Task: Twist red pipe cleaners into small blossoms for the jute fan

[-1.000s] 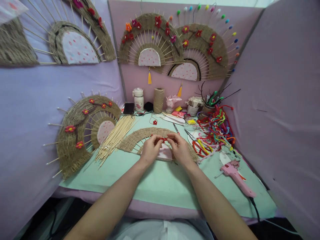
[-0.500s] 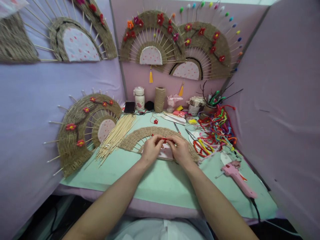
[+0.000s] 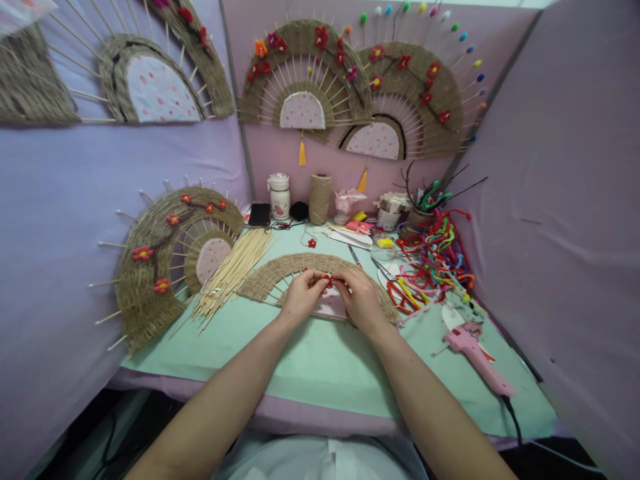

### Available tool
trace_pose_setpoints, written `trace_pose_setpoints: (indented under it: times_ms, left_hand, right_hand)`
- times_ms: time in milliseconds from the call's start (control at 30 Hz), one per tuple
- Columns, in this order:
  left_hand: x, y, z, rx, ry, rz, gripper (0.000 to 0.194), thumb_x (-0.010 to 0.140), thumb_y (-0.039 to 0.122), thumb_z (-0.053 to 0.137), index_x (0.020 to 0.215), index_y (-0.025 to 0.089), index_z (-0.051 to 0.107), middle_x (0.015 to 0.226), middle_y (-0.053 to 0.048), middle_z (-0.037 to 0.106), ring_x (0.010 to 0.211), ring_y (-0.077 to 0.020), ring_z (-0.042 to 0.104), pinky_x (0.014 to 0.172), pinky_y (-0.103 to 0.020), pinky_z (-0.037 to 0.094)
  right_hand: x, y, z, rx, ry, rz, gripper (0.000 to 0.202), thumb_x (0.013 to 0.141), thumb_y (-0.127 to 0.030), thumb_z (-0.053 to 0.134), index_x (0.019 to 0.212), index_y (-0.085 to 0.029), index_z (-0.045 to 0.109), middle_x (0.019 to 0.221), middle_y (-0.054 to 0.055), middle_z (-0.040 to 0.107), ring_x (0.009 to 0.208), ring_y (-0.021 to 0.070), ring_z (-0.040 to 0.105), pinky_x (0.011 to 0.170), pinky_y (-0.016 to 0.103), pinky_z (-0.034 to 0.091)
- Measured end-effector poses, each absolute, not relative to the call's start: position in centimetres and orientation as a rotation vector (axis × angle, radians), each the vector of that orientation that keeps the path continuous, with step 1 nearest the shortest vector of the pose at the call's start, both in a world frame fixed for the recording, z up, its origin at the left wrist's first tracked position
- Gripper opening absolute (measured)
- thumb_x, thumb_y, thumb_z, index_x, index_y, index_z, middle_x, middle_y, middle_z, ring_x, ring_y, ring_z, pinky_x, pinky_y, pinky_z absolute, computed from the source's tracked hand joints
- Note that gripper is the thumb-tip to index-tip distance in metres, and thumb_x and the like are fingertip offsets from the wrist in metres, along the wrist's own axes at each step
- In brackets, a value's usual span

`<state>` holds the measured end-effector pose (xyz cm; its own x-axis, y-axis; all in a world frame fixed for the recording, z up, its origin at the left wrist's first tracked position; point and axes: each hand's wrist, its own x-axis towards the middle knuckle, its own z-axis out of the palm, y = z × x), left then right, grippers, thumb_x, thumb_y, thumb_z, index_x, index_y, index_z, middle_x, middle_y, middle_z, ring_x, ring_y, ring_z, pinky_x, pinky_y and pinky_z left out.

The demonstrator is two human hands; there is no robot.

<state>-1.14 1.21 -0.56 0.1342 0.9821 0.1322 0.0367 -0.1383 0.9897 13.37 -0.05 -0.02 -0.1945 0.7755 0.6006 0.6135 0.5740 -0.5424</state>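
the left hand and right hand meet fingertip to fingertip, both pinched closed on a small red pipe-cleaner flower held between them, just above the half-round woven straw fan lying mid-table; a beige twine spool stands at the mint-green table's far edge.

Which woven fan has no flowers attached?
The half-round woven jute fan lying flat on the green table beneath both hands; the other fans with visible bands carry flowers.

Small red pipe-cleaner piece, bent, pinched between fingertips just above woven half-fan on table
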Motion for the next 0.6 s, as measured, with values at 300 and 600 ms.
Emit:
trace_pose_setpoints:
  times_ms: [300,600]
  left_hand:
    - [-1.3,1.0,-0.8,1.607,1.200,1.200,0.014,0.075,0.027,0.054,0.080,0.016,0.062,0.068,-0.001,0.063,0.063,-0.0124,0.057,0.060,-0.023,0.043]
    - [-1.9,1.3,0.3,1.451,1.126,1.004,0.015,0.070,0.029,0.058,0.070,0.014,0.059,0.059,-0.001,0.060,0.051,-0.0097,0.052,0.046,-0.020,0.037]
  right_hand:
    - [13.4,0.3,-0.6,-1.247,-1.660,0.706,0.018,0.079,-0.032,0.053,0.082,-0.017,0.063,0.076,0.003,0.065,0.068,0.0160,0.058,0.063,0.027,0.044]
    - [13.5,0.3,-0.4,-1.167,-1.920,0.427,0.010,0.081,-0.020,0.048,0.078,-0.019,0.058,0.075,0.002,0.059,0.072,0.0159,0.053,0.066,0.028,0.041]
